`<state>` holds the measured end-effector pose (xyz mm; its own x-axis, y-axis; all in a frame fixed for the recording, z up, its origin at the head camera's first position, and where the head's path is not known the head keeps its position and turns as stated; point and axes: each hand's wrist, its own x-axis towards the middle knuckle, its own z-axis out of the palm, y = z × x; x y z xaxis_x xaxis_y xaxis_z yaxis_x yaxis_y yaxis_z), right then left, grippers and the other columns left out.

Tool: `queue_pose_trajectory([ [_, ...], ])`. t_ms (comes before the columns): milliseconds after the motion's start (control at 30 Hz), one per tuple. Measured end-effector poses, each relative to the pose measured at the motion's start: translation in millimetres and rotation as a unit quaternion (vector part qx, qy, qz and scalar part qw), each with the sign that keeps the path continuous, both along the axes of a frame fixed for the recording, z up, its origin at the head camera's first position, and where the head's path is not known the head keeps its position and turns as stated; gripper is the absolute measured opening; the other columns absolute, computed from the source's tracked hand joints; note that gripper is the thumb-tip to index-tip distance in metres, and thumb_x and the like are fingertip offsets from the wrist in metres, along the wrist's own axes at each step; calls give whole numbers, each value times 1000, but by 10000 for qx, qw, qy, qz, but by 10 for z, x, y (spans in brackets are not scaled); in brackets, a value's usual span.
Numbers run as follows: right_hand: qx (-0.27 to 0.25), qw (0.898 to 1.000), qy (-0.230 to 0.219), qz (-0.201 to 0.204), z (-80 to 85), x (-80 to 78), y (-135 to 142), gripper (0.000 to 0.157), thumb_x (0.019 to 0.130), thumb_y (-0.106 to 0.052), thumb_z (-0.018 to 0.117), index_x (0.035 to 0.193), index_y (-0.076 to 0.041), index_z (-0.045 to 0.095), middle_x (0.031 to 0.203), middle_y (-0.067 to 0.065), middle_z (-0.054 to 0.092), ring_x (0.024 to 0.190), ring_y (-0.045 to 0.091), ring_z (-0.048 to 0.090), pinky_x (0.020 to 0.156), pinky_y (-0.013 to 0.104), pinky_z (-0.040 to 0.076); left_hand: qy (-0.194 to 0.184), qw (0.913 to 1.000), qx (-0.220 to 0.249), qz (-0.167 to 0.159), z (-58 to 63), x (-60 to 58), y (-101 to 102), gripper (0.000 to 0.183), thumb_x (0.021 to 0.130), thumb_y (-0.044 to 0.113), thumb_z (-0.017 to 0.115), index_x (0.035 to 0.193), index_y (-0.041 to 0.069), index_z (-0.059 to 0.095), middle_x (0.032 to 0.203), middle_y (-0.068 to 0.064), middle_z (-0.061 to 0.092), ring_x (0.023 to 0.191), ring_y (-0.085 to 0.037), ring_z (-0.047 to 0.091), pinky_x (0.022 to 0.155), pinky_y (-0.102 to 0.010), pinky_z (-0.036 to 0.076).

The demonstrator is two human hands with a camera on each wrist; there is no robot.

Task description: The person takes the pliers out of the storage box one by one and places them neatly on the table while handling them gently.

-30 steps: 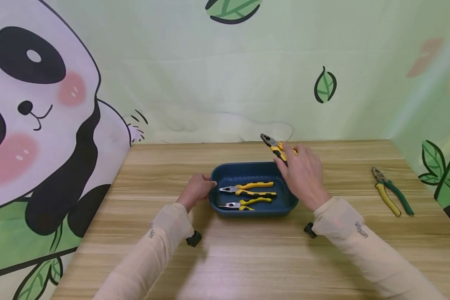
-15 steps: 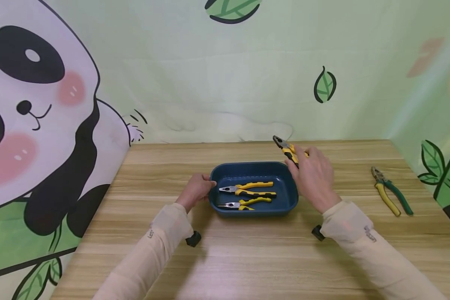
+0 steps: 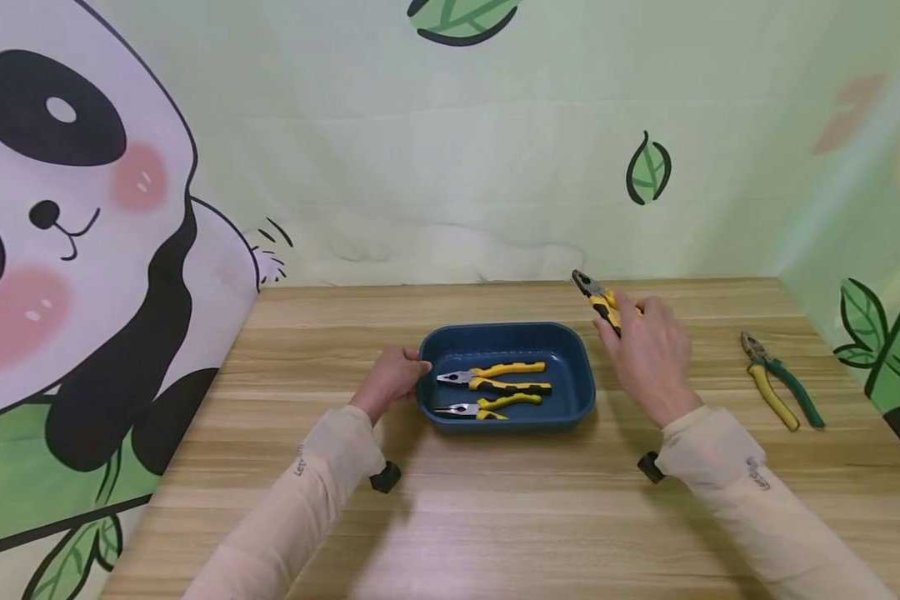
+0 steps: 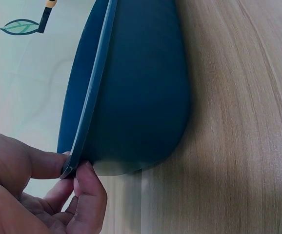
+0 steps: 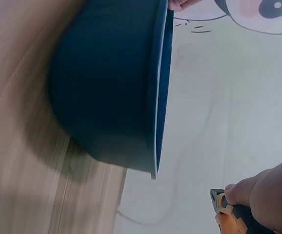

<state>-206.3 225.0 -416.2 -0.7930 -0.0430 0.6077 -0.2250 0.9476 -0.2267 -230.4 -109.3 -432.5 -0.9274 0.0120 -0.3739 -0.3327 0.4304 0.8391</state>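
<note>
My left hand [image 3: 393, 379] pinches the left rim of a dark blue tray [image 3: 510, 425], thumb on the inside, as the left wrist view confirms. Inside the tray lie yellow-and-black pliers [image 3: 506, 379] and, nearer to me, long-nose pliers with yellow handles [image 3: 487, 408]. Beyond the tray's right end, my right hand [image 3: 654, 354] grips another pair of yellow-and-black pliers [image 3: 598, 296], held up with its dark jaws pointing away to the left. Its handles are partly hidden by the fingers. In the right wrist view these pliers [image 5: 236, 214] show at the lower right, apart from the tray.
Pliers with one yellow and one green handle [image 3: 776, 379] lie on the wooden table [image 3: 495, 517] to the right. A pale green cloth backdrop [image 3: 390, 167] with a panda and leaves stands behind the table's far edge.
My right hand has moved rightward with the pliers it holds, from above the tray's right end to beyond it. The left hand stays on the rim.
</note>
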Motion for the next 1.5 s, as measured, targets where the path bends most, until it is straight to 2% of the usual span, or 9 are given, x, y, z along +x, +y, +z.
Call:
queue_pose_trajectory([
  [167,-85,9996,-194,-189,-7,18,94,44,98,-25,73,131,2,64,106,35,60,88,50,59,65,58,48,-44,10000,-57,-5,-4,-13,2,26,104,5,57,125,-10,57,103,-11,54,79,-19,54,78,-40,54],
  [467,-54,9993,-72,-353,-54,47,260,43,97,-24,74,129,4,65,104,35,60,85,50,59,59,59,49,16,10000,88,21,-8,-6,2,24,103,4,57,122,-11,57,99,-10,54,77,-19,55,62,-28,51],
  [633,-26,9990,-81,-448,-79,64,341,44,97,-23,74,129,5,64,102,36,60,83,50,58,57,59,48,31,9999,124,30,-19,-7,-5,23,103,3,57,121,-10,58,98,-9,53,76,-19,55,60,-26,50],
  [833,-13,9989,-33,-472,-95,78,421,44,96,-22,75,128,6,65,98,36,60,77,49,58,58,57,48,38,9999,106,55,-15,-2,-7,22,103,3,57,120,-10,58,97,-9,53,77,-19,55,61,-27,51],
  [1100,-46,9979,-141,-631,-115,121,542,42,98,-22,74,127,7,64,100,38,58,83,54,57,64,63,48,87,9998,147,33,-10,1,-1,19,103,2,57,117,-10,60,94,-9,53,73,-18,54,61,-27,51],
  [1300,-81,9963,-434,-742,-141,154,624,45,99,-23,72,130,7,62,101,38,57,84,54,56,67,64,47,57,10000,67,38,-1,-2,0,18,103,3,57,116,-8,60,92,-7,51,74,-18,53,71,-37,53],
  [1500,2,9968,-169,-779,-193,171,668,43,96,-22,76,125,7,64,96,39,59,80,54,57,65,63,48,76,9999,67,18,-11,-8,-6,18,103,3,57,116,-9,61,92,-7,52,72,-18,53,69,-37,53],
])
